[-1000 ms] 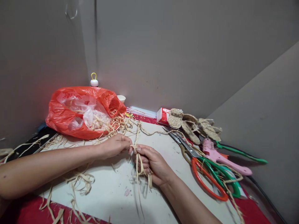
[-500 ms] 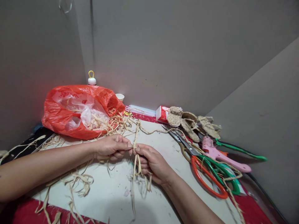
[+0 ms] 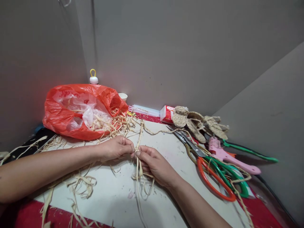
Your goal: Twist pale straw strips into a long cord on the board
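A pale raffia braid (image 3: 140,135) runs from the far part of the white board (image 3: 161,202) toward me. My left hand (image 3: 118,148) pinches it from the left, thumb and forefinger closed at its near end. From the right, my right hand (image 3: 152,161) is closed on the same spot, the fingertips of both hands almost touching. Below the pinch, loose flat strands (image 3: 139,172) hang down over the board. A thin plaited cord (image 3: 158,131) leads from the braid's far end to the right. The exact crossing of the strands is hidden by my fingers.
A red plastic bag (image 3: 61,126) spilling raffia stands back left, near a white cup (image 3: 123,96). At the right lie orange-handled scissors (image 3: 217,186), green-handled scissors (image 3: 243,186), a pink glue gun (image 3: 234,158) and small woven sandals (image 3: 194,126). Loose raffia (image 3: 83,185) lies front left; grey walls enclose the table.
Both hands stay at the braid's near end with small finger movements. The loose strands below have shifted. The whole view has moved slightly, so the things at right appear farther right.
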{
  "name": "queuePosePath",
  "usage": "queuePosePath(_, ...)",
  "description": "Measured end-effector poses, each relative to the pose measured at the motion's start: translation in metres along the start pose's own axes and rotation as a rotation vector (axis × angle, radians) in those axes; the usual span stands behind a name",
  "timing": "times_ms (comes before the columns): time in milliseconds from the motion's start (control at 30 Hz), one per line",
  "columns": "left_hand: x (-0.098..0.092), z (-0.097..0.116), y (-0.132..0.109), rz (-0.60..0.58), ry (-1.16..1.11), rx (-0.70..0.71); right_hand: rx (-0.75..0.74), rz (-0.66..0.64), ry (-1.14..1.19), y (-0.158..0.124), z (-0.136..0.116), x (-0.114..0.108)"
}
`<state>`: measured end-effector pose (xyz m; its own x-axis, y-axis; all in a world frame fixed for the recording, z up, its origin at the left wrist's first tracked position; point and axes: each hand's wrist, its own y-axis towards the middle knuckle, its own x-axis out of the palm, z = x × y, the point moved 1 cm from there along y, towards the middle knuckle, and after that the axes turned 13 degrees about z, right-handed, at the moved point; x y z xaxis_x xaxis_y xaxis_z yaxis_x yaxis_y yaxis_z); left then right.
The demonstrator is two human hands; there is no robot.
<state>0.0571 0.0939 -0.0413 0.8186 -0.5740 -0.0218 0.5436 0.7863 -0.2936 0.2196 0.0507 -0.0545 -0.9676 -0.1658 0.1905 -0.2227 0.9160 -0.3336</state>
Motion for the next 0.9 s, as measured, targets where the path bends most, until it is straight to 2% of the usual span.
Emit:
queuePosePath(167, -0.001, 0.001, 0.000, -0.085, -0.148, -0.094, -0.052, 0.014, -0.109, -0.001, -0.001, 0.000)
queuePosePath(300, -0.001, 0.001, 0.000, -0.110, -0.157, -0.074, -0.072, 0.021, -0.168, -0.001, -0.002, -0.002)
queuePosePath(567, 0.004, -0.004, 0.001, -0.029, -0.091, -0.153, -0.298, 0.104, -0.547, -0.003, -0.006, -0.001)
queuePosePath(700, 0.009, -0.009, 0.003, 0.071, 0.043, -0.141, -0.273, 0.025, -0.738, -0.007, -0.014, -0.009)
queuePosePath(800, 0.013, -0.011, 0.004, 0.148, 0.182, -0.069, -0.261, 0.081, -0.878, -0.009, -0.020, -0.015)
queuePosePath(900, 0.016, -0.013, 0.004, 0.168, 0.211, 0.001, -0.245, 0.144, -0.868, -0.012, -0.020, -0.011)
